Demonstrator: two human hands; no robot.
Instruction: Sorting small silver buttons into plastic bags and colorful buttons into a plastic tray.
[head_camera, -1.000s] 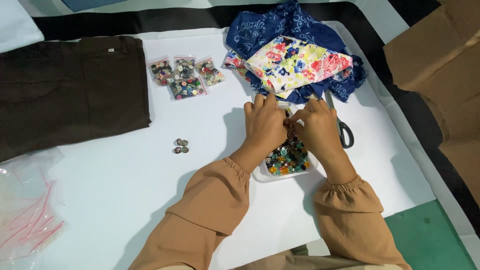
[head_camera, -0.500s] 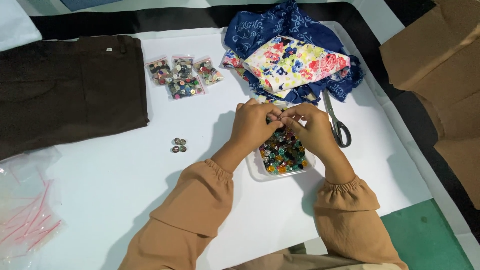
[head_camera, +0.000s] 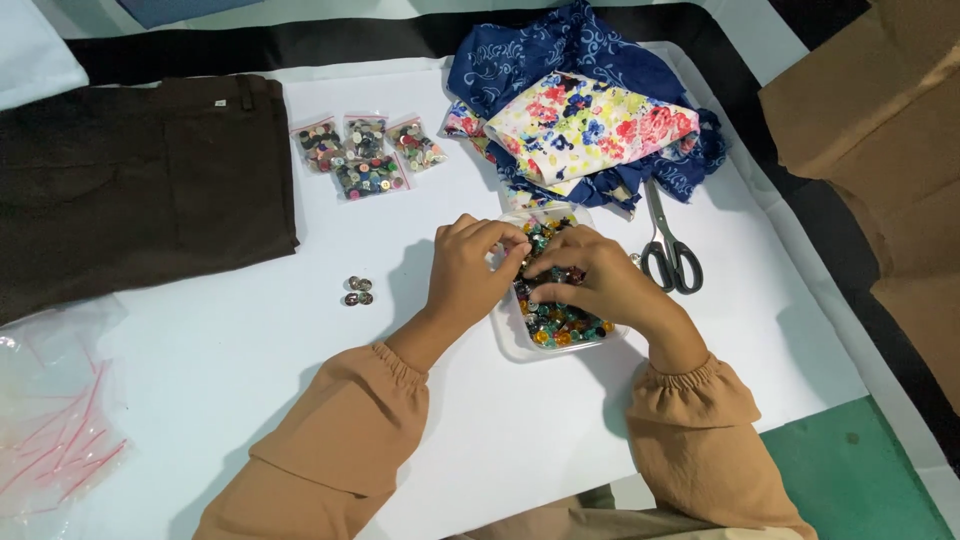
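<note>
1. Both hands meet over a small clear tray (head_camera: 512, 338) of mixed coloured buttons (head_camera: 560, 325) in the middle of the white sheet (head_camera: 250, 400). The tray sits close to the person, probably so the wrists can rest on the table while the fingers sort.

2. The left hand (head_camera: 470, 270) is curled at the tray's left rim, fingertips pinched together near the far end. It seems to hold something small, likely a button, but the piece is too small to make out.

3. The right hand (head_camera: 590, 280) lies across the tray with fingers bent down into the buttons, touching them. Whether it has one pinched I cannot tell; the fingertips are hidden among the pieces.

4. Four loose buttons (head_camera: 358, 291) lie in a tight cluster to the left of the tray, apart from everything else, as if set aside on purpose.

5. Farther away and to the left, four small clear bags (head_camera: 365, 155) of buttons lie side by side, near the edge of dark brown trousers (head_camera: 130, 180) spread flat at far left.

6. Beyond the tray lies a heap of folded cloth: a flowered piece (head_camera: 590, 125) on top of blue patterned fabric (head_camera: 520, 60). Its near edge comes close to the tray's far end.

7. Black-handled scissors (head_camera: 668, 245) lie just right of the right hand, handles nearest the person; an outward sweep of that hand could catch them.

8. A crumpled clear plastic bag (head_camera: 50, 420) with red strips lies at the near left, and brown cardboard (head_camera: 880, 120) stands off the table to the right, both well apart from the hands.
</note>
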